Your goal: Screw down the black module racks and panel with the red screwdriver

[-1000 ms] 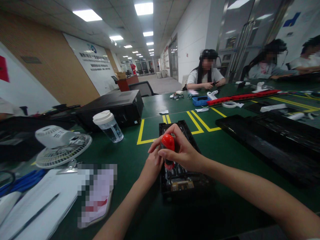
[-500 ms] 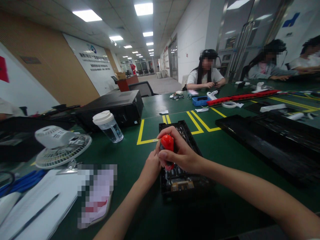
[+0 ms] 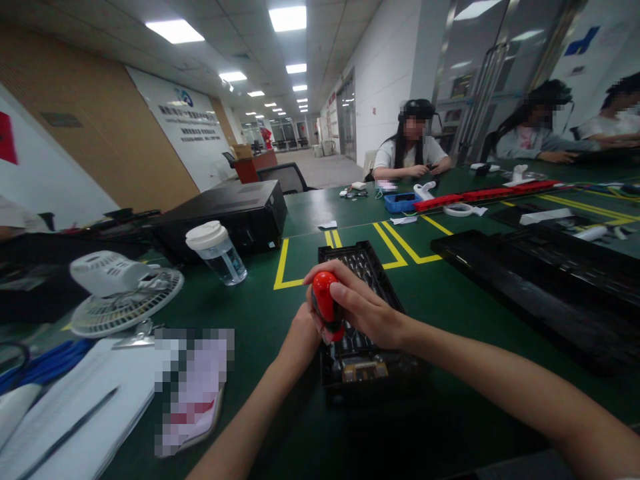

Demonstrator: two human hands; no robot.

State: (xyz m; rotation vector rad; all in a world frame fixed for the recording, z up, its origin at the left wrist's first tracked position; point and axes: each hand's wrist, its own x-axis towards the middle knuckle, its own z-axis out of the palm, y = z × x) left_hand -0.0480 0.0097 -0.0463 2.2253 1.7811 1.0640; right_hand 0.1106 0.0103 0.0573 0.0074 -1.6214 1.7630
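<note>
My right hand is closed round a screwdriver with a bulbous red-and-black handle. The handle points up, and the shaft and tip are hidden beneath. Close against it on the left is my left hand, at the near-left side of a black open housing. The left fingers are covered by the right hand and the handle, so what they grip is unclear. Inside the housing are rows of dark cells with shiny metal pieces, plus a brownish circuit board at its near end.
A lidded clear cup, a white fan, a clipboard with papers and a phone lie left. A black computer case stands behind them. Long black trays lie right. People sit across the table.
My right hand has turned on the handle, its thumb shifting up and its grip loosening a little. The screwdriver's top has moved slightly left. My left hand stays nearly in place.
</note>
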